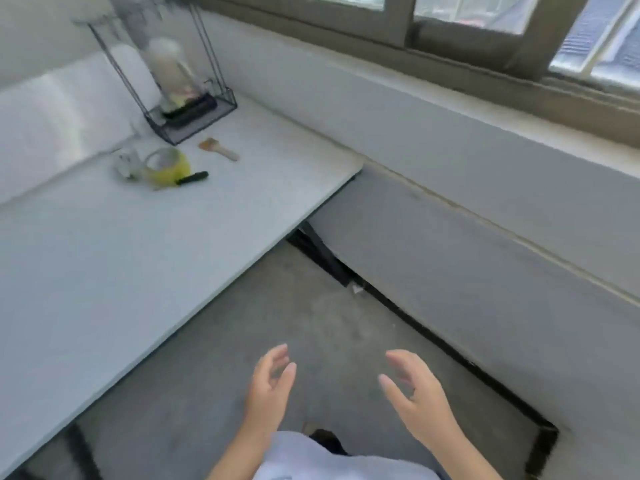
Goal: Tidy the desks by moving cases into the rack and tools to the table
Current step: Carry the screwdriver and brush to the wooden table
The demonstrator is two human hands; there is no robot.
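Both hands are seen at the bottom centre of the frame, raised over the grey floor (242, 358) with nothing held. The left hand (268, 389) is loosely spread with its fingers curled slightly inward; the right hand (415, 393) is likewise spread wide, palm turned toward the left one. A pale blue garment (329, 459) is cut off by the bottom edge between the forearms.

A white table (121, 254) fills the left half of the frame, its top smooth and matt, its right corner rounded. On it, toward the upper left, a black wire rack (194, 112) is stood with tall thin uprights and a mesh tray base. Something pale and something dark are held in the rack, but they are blurred and cannot be told apart as cases with certainty.

Just below the rack, a small wooden-handled brush (219, 150) is laid flat on the table. Near it, to the left, a yellow roll of tape (166, 166) is seen, with a black handle-like piece (192, 177) touching its lower right side. A clear, glassy object (124, 162) is set just beside the roll; its shape is hard to make out.

A grey wall (450, 168) runs diagonally across the right, under a dark-framed window (415, 26) cut off at the top.
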